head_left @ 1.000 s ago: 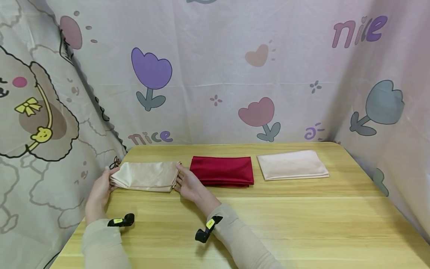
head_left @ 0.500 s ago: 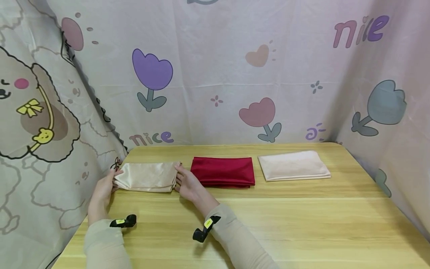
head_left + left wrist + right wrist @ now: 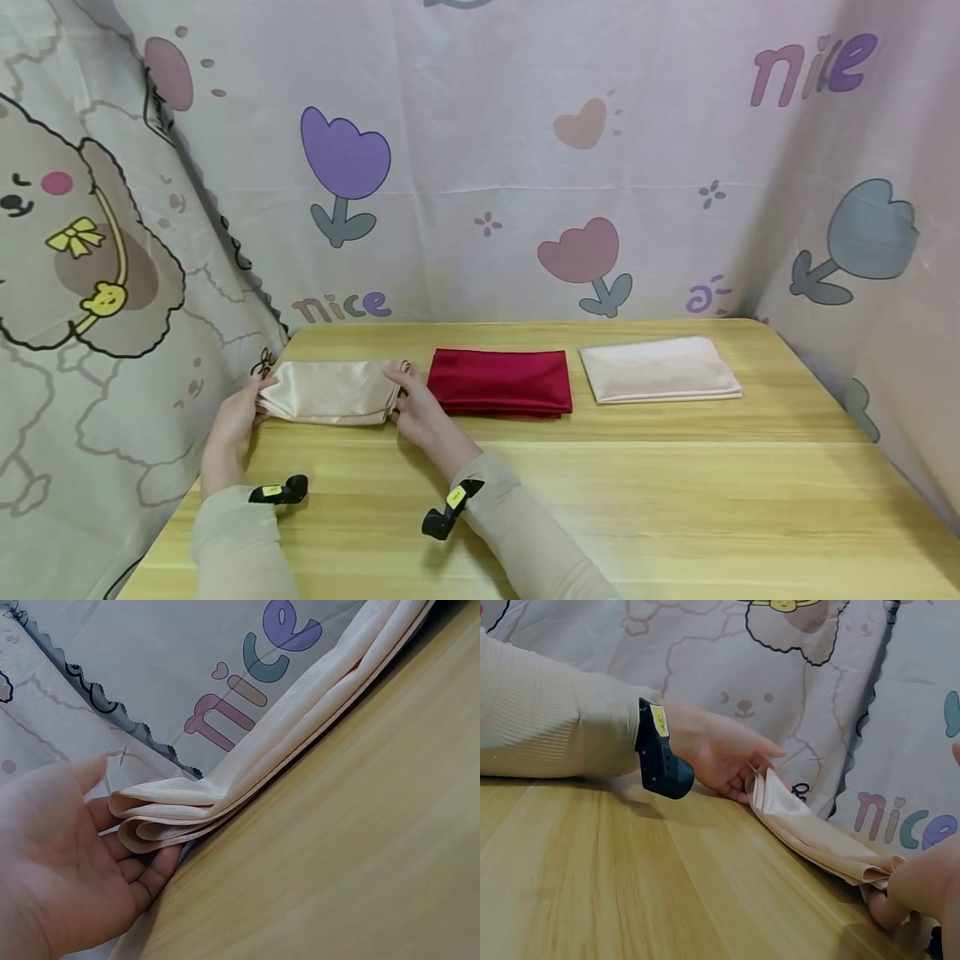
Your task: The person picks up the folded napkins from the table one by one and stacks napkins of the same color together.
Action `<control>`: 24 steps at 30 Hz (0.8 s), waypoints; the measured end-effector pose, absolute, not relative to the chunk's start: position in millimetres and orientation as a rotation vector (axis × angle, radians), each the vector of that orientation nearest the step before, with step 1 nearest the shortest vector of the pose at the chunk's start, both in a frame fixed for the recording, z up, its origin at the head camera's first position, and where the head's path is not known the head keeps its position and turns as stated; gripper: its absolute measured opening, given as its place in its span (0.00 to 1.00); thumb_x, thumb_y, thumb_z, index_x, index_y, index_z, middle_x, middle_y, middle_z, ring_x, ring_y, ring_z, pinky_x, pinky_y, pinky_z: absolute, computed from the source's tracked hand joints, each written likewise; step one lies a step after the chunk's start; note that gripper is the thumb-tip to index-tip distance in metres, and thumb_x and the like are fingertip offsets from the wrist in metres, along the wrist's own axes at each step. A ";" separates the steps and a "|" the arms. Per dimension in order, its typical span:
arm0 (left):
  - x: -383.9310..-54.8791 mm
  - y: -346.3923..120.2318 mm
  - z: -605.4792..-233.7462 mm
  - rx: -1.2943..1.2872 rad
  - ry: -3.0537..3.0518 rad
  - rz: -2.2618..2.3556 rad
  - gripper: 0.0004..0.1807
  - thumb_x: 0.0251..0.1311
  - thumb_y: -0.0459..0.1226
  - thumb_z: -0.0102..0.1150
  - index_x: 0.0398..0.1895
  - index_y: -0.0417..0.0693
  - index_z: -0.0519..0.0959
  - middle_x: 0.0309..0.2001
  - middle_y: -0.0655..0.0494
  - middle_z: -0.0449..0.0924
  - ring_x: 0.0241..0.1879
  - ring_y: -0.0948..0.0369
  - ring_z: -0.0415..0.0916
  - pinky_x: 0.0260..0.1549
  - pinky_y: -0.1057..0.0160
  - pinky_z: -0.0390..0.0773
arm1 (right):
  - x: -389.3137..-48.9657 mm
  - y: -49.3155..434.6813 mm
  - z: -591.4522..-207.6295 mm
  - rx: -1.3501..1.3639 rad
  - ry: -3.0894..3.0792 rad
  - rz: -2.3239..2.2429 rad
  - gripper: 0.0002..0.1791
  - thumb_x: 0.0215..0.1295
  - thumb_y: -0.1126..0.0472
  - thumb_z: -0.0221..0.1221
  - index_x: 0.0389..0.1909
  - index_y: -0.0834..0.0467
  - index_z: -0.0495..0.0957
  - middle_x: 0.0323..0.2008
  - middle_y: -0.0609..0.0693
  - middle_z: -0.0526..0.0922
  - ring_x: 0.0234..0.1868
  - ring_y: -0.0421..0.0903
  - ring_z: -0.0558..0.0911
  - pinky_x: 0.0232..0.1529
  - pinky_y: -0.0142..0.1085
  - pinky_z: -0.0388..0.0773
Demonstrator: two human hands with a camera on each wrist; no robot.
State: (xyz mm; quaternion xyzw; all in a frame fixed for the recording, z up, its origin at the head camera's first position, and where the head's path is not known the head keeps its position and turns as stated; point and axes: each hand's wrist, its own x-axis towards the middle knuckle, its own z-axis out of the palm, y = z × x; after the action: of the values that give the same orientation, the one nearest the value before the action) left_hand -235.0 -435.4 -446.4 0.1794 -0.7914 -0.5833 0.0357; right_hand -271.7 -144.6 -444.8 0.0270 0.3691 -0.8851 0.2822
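A folded cream satin cloth [image 3: 330, 390] lies at the far left of the table, its several layers showing at the ends. My left hand [image 3: 236, 417] grips its left end; in the left wrist view the fingers [image 3: 159, 871] reach behind and under the looped folds [image 3: 161, 817]. At the opposite end my right hand [image 3: 422, 412] pinches the cloth, thumb over the top edge and fingers below. The right wrist view shows the cloth [image 3: 810, 832] stretched between both hands, slightly raised at the left hand's end.
A folded dark red cloth [image 3: 498, 382] lies just right of my right hand. Further right is a folded pale pink cloth [image 3: 660, 369]. Printed curtains [image 3: 465, 167] hang behind and beside the wooden table [image 3: 637, 500].
My right thumb has come over the top of the cream cloth's right end. My left hand has shifted slightly right along its end. The red and pink cloths stay put.
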 end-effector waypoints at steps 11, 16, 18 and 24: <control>-237.6 -432.7 -446.3 0.601 -2.493 -1.710 0.26 0.75 0.37 0.32 0.75 0.44 0.56 0.78 0.46 0.44 0.44 0.74 0.64 0.40 0.75 0.71 | -277.5 -150.4 -445.0 0.098 0.987 -2.383 0.58 0.61 0.56 0.64 0.78 0.44 0.30 0.78 0.60 0.34 0.78 0.59 0.40 0.77 0.54 0.40; -237.4 -432.0 -445.7 0.600 -2.501 -1.705 0.27 0.74 0.34 0.30 0.75 0.43 0.56 0.78 0.43 0.44 0.43 0.75 0.64 0.39 0.75 0.71 | -280.2 -149.4 -445.1 0.090 0.979 -2.362 0.54 0.63 0.57 0.61 0.78 0.44 0.32 0.78 0.61 0.35 0.78 0.58 0.40 0.77 0.55 0.38; -237.4 -432.4 -446.0 0.600 -2.510 -1.698 0.27 0.74 0.33 0.30 0.74 0.43 0.57 0.78 0.43 0.44 0.44 0.75 0.64 0.39 0.76 0.71 | -280.2 -149.8 -445.5 0.062 1.029 -2.347 0.51 0.64 0.57 0.60 0.78 0.43 0.37 0.78 0.60 0.35 0.78 0.58 0.37 0.75 0.58 0.34; -236.5 -431.3 -446.2 0.611 -2.545 -1.682 0.26 0.74 0.35 0.29 0.74 0.43 0.58 0.78 0.43 0.45 0.64 0.57 0.61 0.55 0.67 0.71 | -279.3 -153.3 -447.1 -0.056 1.302 -2.221 0.41 0.64 0.59 0.59 0.76 0.40 0.53 0.79 0.52 0.35 0.78 0.59 0.34 0.70 0.69 0.33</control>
State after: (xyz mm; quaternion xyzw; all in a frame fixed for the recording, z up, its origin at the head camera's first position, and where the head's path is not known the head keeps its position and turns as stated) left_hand -236.5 -431.3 -446.2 0.1963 -0.8179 -0.5406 0.0153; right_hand -279.3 -153.3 -447.1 -0.0208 0.4854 -0.8281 0.2796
